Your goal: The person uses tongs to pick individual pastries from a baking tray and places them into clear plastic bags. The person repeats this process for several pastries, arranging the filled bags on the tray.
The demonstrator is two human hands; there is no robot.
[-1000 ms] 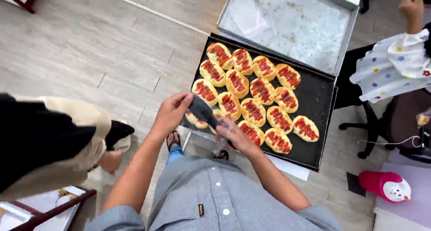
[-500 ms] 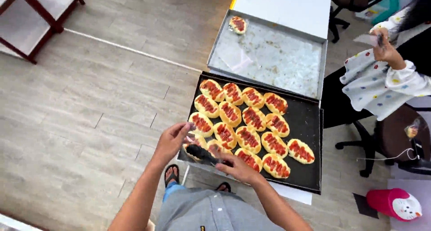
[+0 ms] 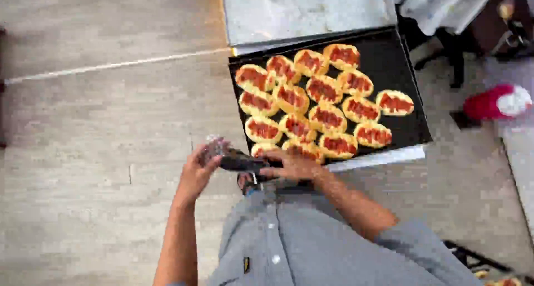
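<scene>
A black baking tray (image 3: pixel 400 69) holds several oval yellow pastries (image 3: pixel 325 118) topped with red sauce. My left hand (image 3: pixel 197 166) grips the clear, crinkly end of a dark piping bag (image 3: pixel 239 162) just off the tray's near left corner. My right hand (image 3: pixel 292 163) rests on the bag's other end, beside the nearest pastry (image 3: pixel 264 150) at the tray's front edge. The image is blurred, so the bag's tip is not clear.
A pale metal tray (image 3: pixel 306 8) lies beyond the black one. A white board edge (image 3: pixel 378 157) shows under the black tray's front. A red and white object (image 3: pixel 495 101) lies on the floor at right. Chair legs (image 3: pixel 453 52) stand at the upper right.
The view has swung to the right and now sits closer, with motion blur. Both hands stay on the piping bag at the tray's near corner. The seated person has left the frame.
</scene>
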